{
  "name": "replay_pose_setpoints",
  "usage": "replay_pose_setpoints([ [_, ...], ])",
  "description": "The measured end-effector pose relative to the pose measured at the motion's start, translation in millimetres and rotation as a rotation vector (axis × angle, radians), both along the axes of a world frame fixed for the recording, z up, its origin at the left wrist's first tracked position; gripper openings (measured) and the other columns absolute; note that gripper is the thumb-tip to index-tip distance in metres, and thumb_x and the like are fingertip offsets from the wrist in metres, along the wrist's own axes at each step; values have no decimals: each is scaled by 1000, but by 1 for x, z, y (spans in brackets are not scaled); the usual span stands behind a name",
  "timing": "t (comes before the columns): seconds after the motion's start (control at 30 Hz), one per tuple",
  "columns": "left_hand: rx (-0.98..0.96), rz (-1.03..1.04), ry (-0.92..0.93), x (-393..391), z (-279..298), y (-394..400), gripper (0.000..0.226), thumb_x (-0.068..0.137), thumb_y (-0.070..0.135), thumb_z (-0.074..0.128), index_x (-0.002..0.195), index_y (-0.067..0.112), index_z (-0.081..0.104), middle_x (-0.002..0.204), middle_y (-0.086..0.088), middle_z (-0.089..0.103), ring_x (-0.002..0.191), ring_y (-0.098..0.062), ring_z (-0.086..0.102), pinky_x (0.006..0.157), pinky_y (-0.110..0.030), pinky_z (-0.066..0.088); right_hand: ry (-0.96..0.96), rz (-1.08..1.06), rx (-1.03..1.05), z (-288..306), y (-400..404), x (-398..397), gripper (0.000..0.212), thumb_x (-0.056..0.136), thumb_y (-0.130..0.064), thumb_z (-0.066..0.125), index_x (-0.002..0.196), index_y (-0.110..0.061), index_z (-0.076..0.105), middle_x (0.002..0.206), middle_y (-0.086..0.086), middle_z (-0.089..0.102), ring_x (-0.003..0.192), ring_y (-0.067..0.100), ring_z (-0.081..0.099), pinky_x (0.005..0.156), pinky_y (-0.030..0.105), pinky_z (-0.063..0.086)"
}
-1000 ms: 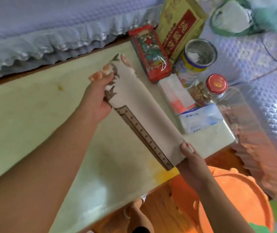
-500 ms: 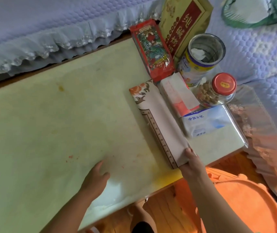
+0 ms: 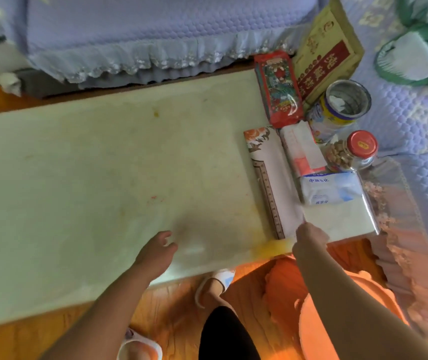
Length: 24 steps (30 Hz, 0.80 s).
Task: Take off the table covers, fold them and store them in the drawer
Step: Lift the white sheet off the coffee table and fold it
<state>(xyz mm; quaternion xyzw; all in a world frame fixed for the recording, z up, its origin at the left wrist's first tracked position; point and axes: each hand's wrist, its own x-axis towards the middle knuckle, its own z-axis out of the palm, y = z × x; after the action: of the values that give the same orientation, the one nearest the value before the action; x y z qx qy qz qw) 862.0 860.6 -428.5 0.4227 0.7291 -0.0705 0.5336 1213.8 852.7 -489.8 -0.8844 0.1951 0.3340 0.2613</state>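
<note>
A folded table cover (image 3: 272,175), pale with a brown patterned border and an orange flower corner, lies as a narrow strip across the right part of the pale table (image 3: 104,178). My right hand (image 3: 310,239) grips its near end at the table's front edge. My left hand (image 3: 155,254) hovers over the bare tabletop near the front edge, fingers relaxed and holding nothing. A clear plastic cover (image 3: 394,203) with a floral lace edge hangs off the table's right end.
At the right end stand a red packet (image 3: 279,89), a yellow box (image 3: 327,58), an open tin (image 3: 340,107), a red-lidded jar (image 3: 350,154) and tissue packs (image 3: 329,189). A purple quilted sofa (image 3: 155,29) runs behind. An orange stool (image 3: 337,307) stands near my legs.
My left hand let go of the cover's far end and drew back to the table's front edge. The cover dropped flat beside the packs. My right hand kept its hold.
</note>
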Motion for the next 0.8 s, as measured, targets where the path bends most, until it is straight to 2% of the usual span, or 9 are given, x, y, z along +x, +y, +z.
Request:
replay_pose_setpoints([
  [0.07, 14, 25, 22, -30, 20, -22, 46, 101, 27, 54, 146, 21, 49, 141, -6, 57, 114, -22, 60, 87, -27, 45, 79, 181, 87, 25, 0, -38, 19, 92, -9, 50, 110, -5, 56, 92, 11, 60, 79, 27, 61, 72, 37, 52],
  [0.13, 42, 87, 54, -67, 40, -46, 42, 101, 27, 54, 143, 21, 53, 129, -3, 60, 93, -17, 60, 68, -23, 42, 164, 335, 196, 53, -6, -87, 12, 93, -4, 49, 101, -10, 56, 82, 7, 54, 67, 20, 54, 65, 34, 48],
  [0.23, 94, 202, 100, -135, 65, -92, 38, 101, 27, 53, 138, 20, 57, 116, -2, 62, 85, -15, 59, 63, -23, 41, 390, 582, 310, 96, -24, -166, 17, 96, 2, 47, 89, -11, 56, 77, 8, 52, 59, 15, 55, 58, 25, 44],
  [0.3, 138, 300, 128, -185, 83, -129, 32, 101, 24, 54, 132, 18, 61, 98, 2, 64, 73, -11, 59, 57, -21, 41, 498, 752, 376, 123, -40, -224, 25, 98, 3, 44, 80, -12, 54, 72, 10, 51, 55, 13, 54, 56, 21, 41],
  [0.37, 188, 401, 144, -236, 104, -175, 24, 100, 21, 56, 121, 14, 66, 86, 3, 65, 68, -13, 60, 52, -21, 38, 579, 836, 446, 152, -64, -288, 19, 98, -1, 50, 85, -11, 59, 75, 9, 59, 62, 17, 58, 62, 25, 47],
  [0.47, 250, 575, 118, -315, 139, -259, 19, 98, 21, 57, 101, 11, 72, 98, -10, 72, 85, -27, 67, 62, -28, 43, 665, 980, 519, 191, -110, -392, 8, 96, -7, 56, 91, -10, 62, 79, 7, 65, 71, 20, 62, 73, 30, 53],
  [0.53, 316, 710, 88, -373, 167, -324, 24, 96, 30, 56, 89, 14, 72, 98, -11, 76, 86, -29, 71, 68, -34, 48, 687, 1136, 532, 216, -145, -469, 5, 97, -9, 58, 97, -8, 63, 83, 7, 66, 74, 20, 63, 72, 31, 54],
  [0.73, 615, 1112, 135, -528, 314, -499, 15, 103, 26, 54, 101, 22, 69, 100, 0, 74, 87, -20, 73, 73, -34, 52, 808, 1584, 547, 310, -245, -715, 9, 99, -12, 54, 101, -10, 63, 85, 6, 66, 70, 16, 63, 67, 28, 54],
  [0.8, 719, 1211, 198, -579, 355, -540, 14, 102, 19, 55, 99, 20, 68, 102, -4, 75, 83, -21, 72, 69, -31, 50, 836, 1746, 590, 351, -274, -787, 10, 99, -14, 54, 100, -11, 64, 82, 3, 67, 62, 10, 63, 62, 25, 56],
])
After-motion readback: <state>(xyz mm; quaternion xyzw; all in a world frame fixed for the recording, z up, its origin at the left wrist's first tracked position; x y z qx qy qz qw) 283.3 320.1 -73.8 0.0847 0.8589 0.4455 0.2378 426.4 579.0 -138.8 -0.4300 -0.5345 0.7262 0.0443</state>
